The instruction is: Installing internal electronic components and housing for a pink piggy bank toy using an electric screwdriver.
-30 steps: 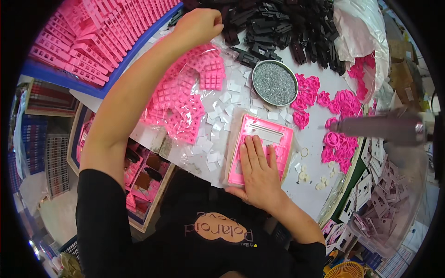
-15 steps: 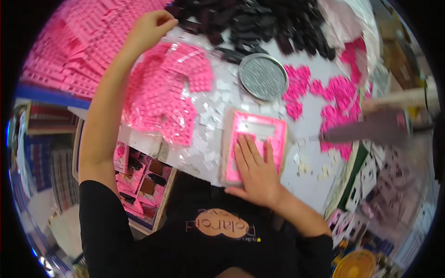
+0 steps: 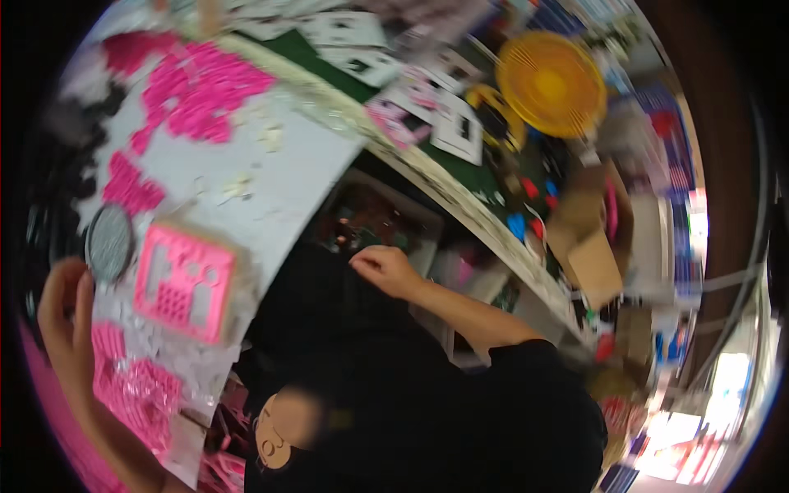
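My left hand, blurred, is raised at the left beside a round tin of small grey metal parts. Its fingers curl in towards the thumb; whatever they hold, if anything, does not show. Off the table's near edge, my right hand has closed fingers over a dim bin; nothing can be made out in them. On the white table, untouched, lies a pink plastic panel with cut-outs and small round holes, set on a tan block.
Pink rosette-like parts, black pieces and bagged pink keypads surround the panel. Beyond a pale ledge are printed cards, a yellow basket and an open cardboard box.
The view has swung right. My right hand has left the pink panel and moved off the table to the bin. My left hand now shows near the tin.
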A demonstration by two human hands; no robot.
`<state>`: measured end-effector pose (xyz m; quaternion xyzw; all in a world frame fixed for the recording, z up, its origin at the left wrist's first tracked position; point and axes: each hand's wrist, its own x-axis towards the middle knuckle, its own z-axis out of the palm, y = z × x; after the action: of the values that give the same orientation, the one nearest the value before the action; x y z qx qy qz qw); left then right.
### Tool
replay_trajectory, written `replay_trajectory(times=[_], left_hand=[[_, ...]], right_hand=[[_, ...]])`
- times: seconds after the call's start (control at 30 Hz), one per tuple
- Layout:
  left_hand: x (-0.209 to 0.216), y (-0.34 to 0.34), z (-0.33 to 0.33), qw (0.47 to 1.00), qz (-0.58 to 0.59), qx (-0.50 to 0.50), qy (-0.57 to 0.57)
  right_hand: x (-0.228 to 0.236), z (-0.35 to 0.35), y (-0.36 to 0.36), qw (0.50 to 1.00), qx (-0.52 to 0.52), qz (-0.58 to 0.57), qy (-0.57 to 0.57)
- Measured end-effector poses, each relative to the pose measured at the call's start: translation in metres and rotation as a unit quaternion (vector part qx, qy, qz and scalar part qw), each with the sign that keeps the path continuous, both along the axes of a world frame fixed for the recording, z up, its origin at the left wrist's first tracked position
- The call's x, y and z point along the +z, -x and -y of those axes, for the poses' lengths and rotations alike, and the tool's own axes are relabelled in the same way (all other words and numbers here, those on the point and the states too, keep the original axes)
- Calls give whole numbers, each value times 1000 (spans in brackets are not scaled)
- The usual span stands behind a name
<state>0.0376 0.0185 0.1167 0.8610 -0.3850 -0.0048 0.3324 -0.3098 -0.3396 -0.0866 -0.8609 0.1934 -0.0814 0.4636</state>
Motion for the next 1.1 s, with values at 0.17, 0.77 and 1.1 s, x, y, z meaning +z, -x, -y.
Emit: replay_trajectory(times=[0.17,0.77,1.1], left_hand=[[17,69,95,978,-3,-179,-109],[31,179,210,935,42,-305,-173],[15,172,185,954,5,-266,-140]], right_hand=[[-81,27,214,928,-337,-154,40],[-160,68,447,643,-604,-465,67],[-106,85,401,611,-748,-257,3]])
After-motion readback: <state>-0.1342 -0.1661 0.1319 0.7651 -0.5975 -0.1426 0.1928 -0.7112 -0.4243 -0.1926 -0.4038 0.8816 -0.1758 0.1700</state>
